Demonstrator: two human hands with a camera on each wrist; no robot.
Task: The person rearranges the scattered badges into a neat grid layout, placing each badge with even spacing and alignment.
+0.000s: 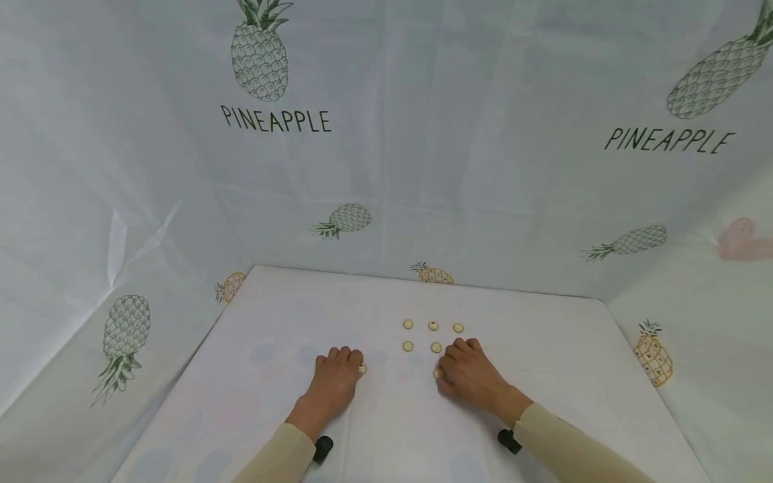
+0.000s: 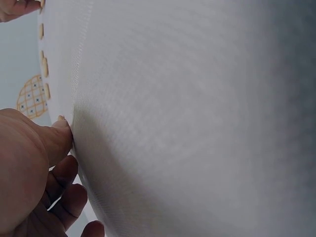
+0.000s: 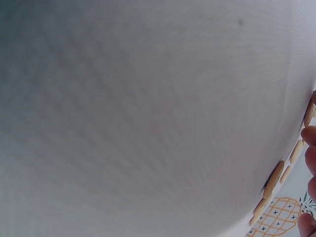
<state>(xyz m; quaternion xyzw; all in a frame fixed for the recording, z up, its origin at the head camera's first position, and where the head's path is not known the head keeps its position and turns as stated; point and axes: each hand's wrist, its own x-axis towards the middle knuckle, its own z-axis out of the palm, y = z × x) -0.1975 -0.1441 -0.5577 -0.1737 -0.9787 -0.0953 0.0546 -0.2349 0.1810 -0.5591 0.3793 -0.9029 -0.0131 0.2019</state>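
Observation:
In the head view my left hand, fingers bent, pinches a small round wooden disc at the table surface. Most of that disc is hidden by the thumb in the left wrist view, where only a sliver of its edge shows. My right hand holds another wooden disc between thumb and fingers, low over the table. Just beyond the right hand lie several similar discs, among them a near one and a far one. They form two loose rows, flat on the cloth.
A white cloth covers the table. Pineapple-printed sheeting hangs behind and at both sides, meeting the table's edges. Black wrist devices show under the left sleeve and the right sleeve.

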